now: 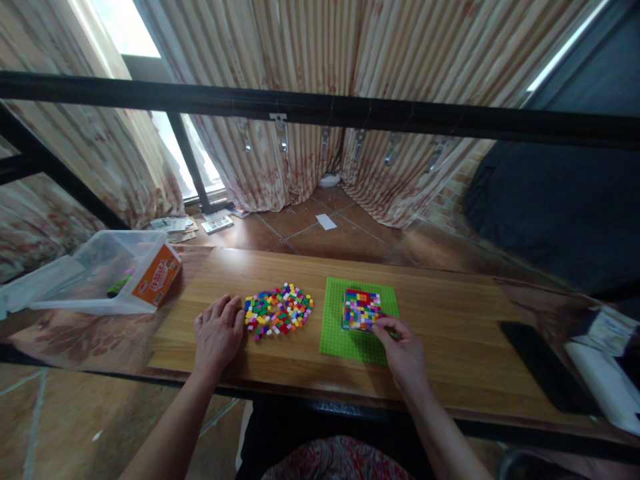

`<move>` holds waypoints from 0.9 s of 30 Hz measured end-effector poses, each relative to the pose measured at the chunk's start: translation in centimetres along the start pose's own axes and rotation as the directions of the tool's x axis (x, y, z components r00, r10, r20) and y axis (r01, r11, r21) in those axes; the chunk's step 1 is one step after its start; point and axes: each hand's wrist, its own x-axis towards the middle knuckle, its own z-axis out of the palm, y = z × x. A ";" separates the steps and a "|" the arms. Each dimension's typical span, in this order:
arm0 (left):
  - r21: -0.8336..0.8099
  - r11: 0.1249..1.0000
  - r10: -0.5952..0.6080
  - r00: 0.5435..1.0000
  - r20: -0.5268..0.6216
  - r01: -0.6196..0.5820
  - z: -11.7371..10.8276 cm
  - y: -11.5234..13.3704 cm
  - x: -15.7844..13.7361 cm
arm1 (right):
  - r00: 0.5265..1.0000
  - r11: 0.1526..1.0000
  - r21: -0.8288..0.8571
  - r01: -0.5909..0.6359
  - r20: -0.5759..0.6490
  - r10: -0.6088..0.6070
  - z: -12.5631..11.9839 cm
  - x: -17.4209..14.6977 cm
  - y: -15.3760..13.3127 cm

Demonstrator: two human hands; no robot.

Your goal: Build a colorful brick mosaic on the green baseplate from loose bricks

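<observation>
A green studded baseplate (333, 340) lies on the wooden board, and on it stands a block of many-coloured toy bricks (361, 308). My right hand (403, 347) is at the block's near right corner, thumb and forefinger pinched together. Whatever sits between those fingertips is too small to make out. Left of the baseplate, a loose pile of small coloured bricks (280, 310) is spread on the wood. Beside that pile, my left hand (219, 330) rests palm down on the board, its fingers lying against the surface and holding nothing.
At the left stands a clear plastic box (107, 303) with an orange label and a few things inside. A black flat object (547, 367) lies at the board's right end, near a white item (607, 387). A dark metal bar (320, 107) crosses beyond the table.
</observation>
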 end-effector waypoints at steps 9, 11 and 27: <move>-0.001 1.000 0.007 1.000 0.004 -0.007 0.1 0.0 0.1 | 0.997 0.990 0.125 -0.060 -0.040 0.065 0.9 0.1 0.7; 0.002 1.000 0.010 1.000 0.005 -0.010 0.0 0.0 0.0 | 0.998 0.992 0.115 -0.052 -0.038 0.057 1.0 0.0 0.8; -0.043 0.999 -0.027 1.000 0.013 0.027 -0.3 0.3 -0.1 | 0.958 0.980 -0.070 0.188 0.232 -0.167 1.4 -5.7 -2.9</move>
